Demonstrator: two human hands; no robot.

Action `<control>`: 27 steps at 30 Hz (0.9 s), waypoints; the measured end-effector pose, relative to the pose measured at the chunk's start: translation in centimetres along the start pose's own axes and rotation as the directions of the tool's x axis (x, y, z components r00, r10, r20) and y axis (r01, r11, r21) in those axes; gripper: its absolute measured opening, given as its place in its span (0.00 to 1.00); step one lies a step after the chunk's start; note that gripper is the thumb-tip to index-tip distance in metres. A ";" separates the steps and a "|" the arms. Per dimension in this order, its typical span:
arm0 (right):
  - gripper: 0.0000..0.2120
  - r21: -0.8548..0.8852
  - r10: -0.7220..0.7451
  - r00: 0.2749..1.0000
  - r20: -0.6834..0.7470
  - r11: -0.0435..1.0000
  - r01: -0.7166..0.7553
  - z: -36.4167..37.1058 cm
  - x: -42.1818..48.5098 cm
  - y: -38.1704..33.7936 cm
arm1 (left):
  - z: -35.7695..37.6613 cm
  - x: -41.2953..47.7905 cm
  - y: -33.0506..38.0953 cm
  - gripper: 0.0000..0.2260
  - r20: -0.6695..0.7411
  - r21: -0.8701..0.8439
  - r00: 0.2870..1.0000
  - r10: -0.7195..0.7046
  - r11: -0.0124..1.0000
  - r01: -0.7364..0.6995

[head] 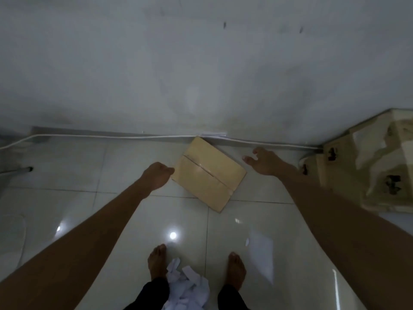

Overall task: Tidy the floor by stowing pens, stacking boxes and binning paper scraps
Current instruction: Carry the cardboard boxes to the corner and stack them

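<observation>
A flat tan cardboard box (209, 173) lies on the white tiled floor, turned at an angle, its far corner near the wall. My left hand (157, 174) reaches to the box's left edge, fingers loosely curled, holding nothing. My right hand (262, 161) hovers just right of the box with fingers spread, apart from it. White paper scraps (187, 285) lie bunched between my bare feet at the bottom of the view.
A stack of pale cardboard boxes (366, 162) stands at the right against the wall. A white cable (111, 137) runs along the base of the wall. A dark-tipped leg or rod (24, 169) sits at far left.
</observation>
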State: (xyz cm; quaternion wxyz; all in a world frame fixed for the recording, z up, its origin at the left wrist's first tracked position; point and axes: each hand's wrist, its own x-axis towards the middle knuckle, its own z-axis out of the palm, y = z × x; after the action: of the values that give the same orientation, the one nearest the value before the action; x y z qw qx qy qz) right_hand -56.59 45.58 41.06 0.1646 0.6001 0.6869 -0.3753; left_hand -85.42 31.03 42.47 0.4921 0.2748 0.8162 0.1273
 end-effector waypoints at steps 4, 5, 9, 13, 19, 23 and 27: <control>0.36 0.016 0.022 1.000 0.005 1.000 -0.022 4.8 6.7 2.2 | 3.8 7.1 -4.1 0.18 -0.012 -0.049 0.995 -0.100 0.994 0.099; 0.38 0.018 0.018 1.000 0.009 1.000 -0.018 6.2 8.4 2.9 | 5.1 8.7 -5.3 0.25 -0.016 -0.098 0.990 -0.142 0.985 0.139; 0.43 0.049 0.016 1.000 0.002 0.999 -0.016 11.0 14.4 4.9 | 10.1 14.1 -10.1 0.42 0.005 -0.289 0.962 -0.273 0.920 0.263; 0.42 0.117 -0.012 0.998 -0.065 0.993 0.020 14.7 19.1 5.7 | 14.4 17.8 -13.0 0.45 0.032 -0.302 0.950 -0.309 0.904 0.304; 0.36 0.059 -0.005 0.997 -0.083 0.998 0.010 19.7 23.6 5.7 | 19.5 21.0 -13.8 0.40 0.002 -0.331 0.984 -0.180 0.928 0.170; 0.38 -0.082 0.074 0.980 -0.184 0.993 -0.090 21.9 24.1 5.4 | 20.2 22.3 -14.0 0.40 -0.057 -0.435 0.968 -0.243 0.879 0.195; 0.42 -0.046 0.118 0.992 0.046 0.992 -0.116 23.9 23.3 6.0 | 18.7 23.0 -15.9 0.38 -0.135 -0.406 0.962 -0.238 0.899 0.166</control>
State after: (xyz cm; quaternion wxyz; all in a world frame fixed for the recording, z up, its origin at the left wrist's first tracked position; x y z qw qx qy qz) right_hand -61.54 44.86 7.54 0.2160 0.6263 0.6545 -0.3645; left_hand -82.67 30.10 8.94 0.4712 0.0719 0.8399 0.2598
